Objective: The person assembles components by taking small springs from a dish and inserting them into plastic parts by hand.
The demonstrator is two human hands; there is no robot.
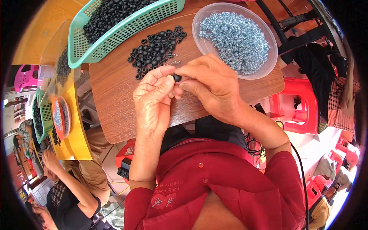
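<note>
A small round black plastic piece [176, 78] is pinched between the thumb and fingers of my left hand [152, 103] above the table. My right hand [216, 86] meets it from the right, thumb and forefinger closed at the piece's side; whatever lies between those fingertips is hidden. Just beyond my hands, a loose pile of the same hollow black pieces [155, 51] is spread on the brown wooden table [115, 111]. A few tiny metal springs [175, 62] lie at the pile's near edge.
A green plastic basket [126, 31] of black pieces stands at the back left. At the back right is a clear round tub [273, 51] full of small silvery springs. A red stool [306, 103] stands to the right. At the left, another person [69, 191] works at a yellow table [74, 142].
</note>
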